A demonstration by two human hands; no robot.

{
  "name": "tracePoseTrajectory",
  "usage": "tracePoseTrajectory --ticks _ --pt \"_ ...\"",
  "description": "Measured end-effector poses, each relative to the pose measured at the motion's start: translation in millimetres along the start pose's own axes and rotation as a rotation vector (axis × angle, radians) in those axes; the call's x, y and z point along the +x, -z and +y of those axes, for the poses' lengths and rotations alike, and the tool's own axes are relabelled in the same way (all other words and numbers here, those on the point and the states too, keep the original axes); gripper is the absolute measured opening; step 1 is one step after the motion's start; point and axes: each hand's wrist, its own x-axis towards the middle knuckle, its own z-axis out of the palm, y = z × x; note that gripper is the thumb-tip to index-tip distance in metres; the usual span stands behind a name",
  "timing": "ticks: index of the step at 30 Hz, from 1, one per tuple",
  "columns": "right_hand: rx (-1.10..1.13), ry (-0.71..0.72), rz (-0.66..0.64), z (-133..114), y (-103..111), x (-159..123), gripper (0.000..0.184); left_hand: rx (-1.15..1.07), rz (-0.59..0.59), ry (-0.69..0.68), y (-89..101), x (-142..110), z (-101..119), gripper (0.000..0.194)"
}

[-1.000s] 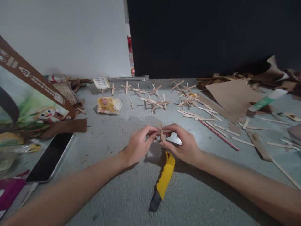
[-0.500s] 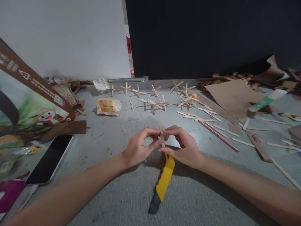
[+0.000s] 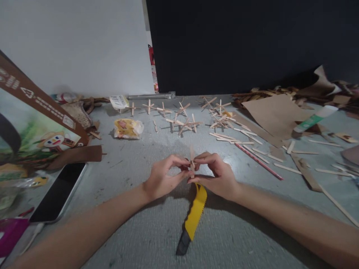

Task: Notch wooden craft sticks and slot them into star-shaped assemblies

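Observation:
Between my fingertips, low over the table, is a wooden craft stick (image 3: 192, 153), seen nearly end-up with its far tip pointing away from me. My left hand (image 3: 167, 175) pinches it from the left, thumb and fingers together. From the other side, my right hand (image 3: 214, 175) grips it too, fingertips closed around its middle. Whether a second stick crosses it there is hidden by the fingers. Just below the hands lies a yellow utility knife (image 3: 196, 213), its dark end toward me.
Several crossed-stick pieces (image 3: 183, 125) stand further back. Loose craft sticks (image 3: 230, 138) and a red pencil (image 3: 259, 161) lie right, near brown cardboard (image 3: 276, 116) and a glue stick (image 3: 315, 119). Left are a phone (image 3: 58, 194), a yellow packet (image 3: 128, 129) and a printed bag (image 3: 53, 130).
Both hands keep their pinch on the craft stick, with only a slight shift of the fingers. The whole view has moved a little, and the knife lies as before.

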Motion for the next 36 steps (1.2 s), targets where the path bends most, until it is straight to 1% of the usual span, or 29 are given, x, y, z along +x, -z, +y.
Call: tracePoseTrajectory --ticks 6,13,18,20,23,26,29,31,33,36 --pt "-0.023 0.050 -0.027 -1.0 2.3 1.6 0.041 -0.017 0.025 -0.064 0.1 -0.6 -4.0 0.024" --pt "-0.010 0.020 -0.029 -1.4 1.9 1.2 0.041 0.049 0.022 -0.032 0.7 0.2 0.4 0.020" --pt "-0.029 0.002 -0.030 -0.1 1.5 0.3 0.040 0.070 0.021 -0.018 0.9 0.3 3.6 0.021" --pt "-0.032 0.016 -0.027 0.0 1.4 0.8 0.039 0.076 0.021 -0.020 0.4 0.1 4.8 0.022" --pt "-0.035 0.050 -0.002 -1.1 1.2 3.4 0.040 0.086 -0.007 -0.029 -0.4 1.0 6.6 0.028" --pt "-0.102 0.073 0.028 -3.8 1.8 7.6 0.039 0.098 -0.045 -0.088 0.0 3.1 6.7 0.036" --pt "-0.197 0.104 0.045 -7.6 3.2 11.1 0.039 0.096 -0.127 -0.102 1.8 3.9 5.5 0.033" --pt "-0.220 0.108 0.035 -10.1 3.8 12.0 0.041 0.073 -0.164 -0.070 3.0 3.6 5.2 0.033" --pt "-0.214 0.104 -0.002 -11.7 3.9 11.9 0.042 0.068 -0.160 -0.055 4.1 4.2 5.8 0.036" --pt "-0.214 0.118 -0.037 -12.1 3.1 10.8 0.043 0.102 -0.156 -0.115 5.4 7.7 7.7 0.037"
